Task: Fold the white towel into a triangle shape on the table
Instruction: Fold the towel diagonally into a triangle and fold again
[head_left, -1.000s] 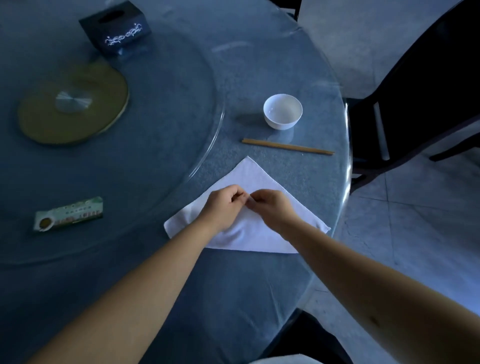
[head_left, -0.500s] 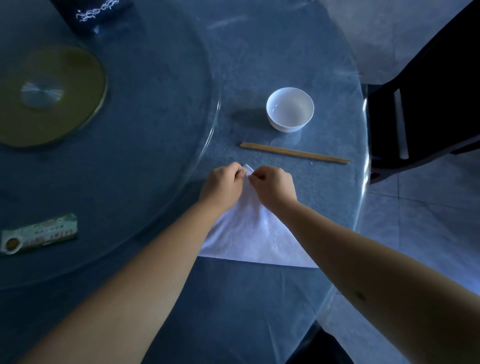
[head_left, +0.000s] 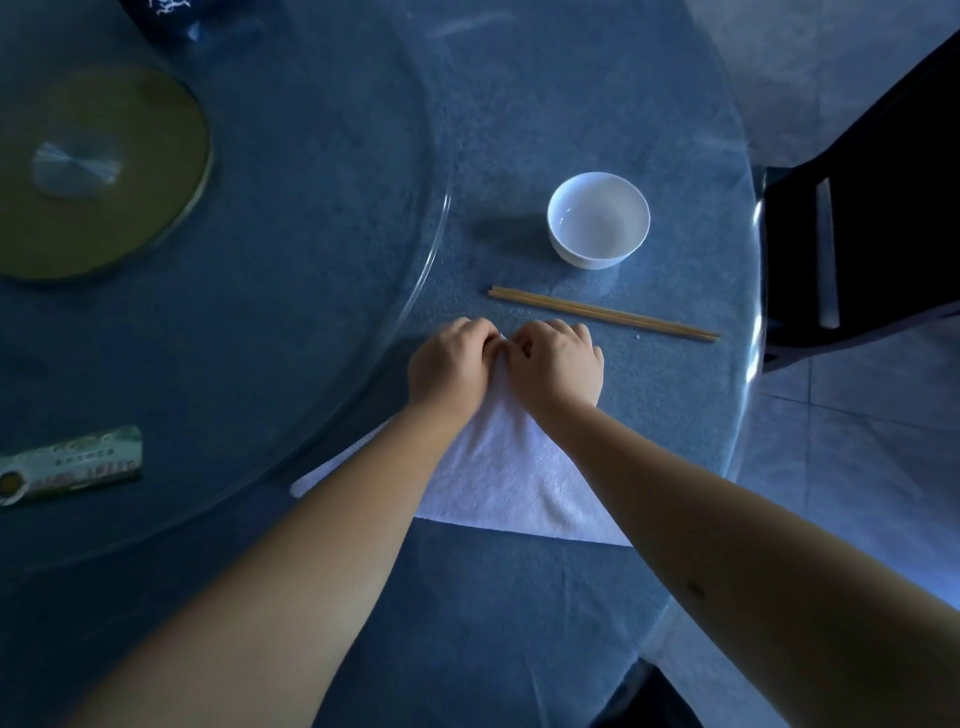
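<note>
The white towel (head_left: 498, 478) lies flat on the blue table (head_left: 467, 623) as a triangle, its long edge toward me and its point away. My left hand (head_left: 449, 366) and my right hand (head_left: 558, 364) sit side by side at the far point, fingers curled down and pinching the towel's tip between them. The tip itself is hidden under my fingers. My forearms cover the towel's left part and its right corner.
A pair of wooden chopsticks (head_left: 602, 313) lies just beyond my hands. A white bowl (head_left: 597, 218) stands behind them. A glass turntable (head_left: 260, 260) carries a gold disc (head_left: 98, 171) and a green packet (head_left: 67, 465). A dark chair (head_left: 872, 234) stands at the right.
Both hands carried the pinched corner of the towel away from me, from its middle to the far point. The camera also tilted, shifting the scene in the frame.
</note>
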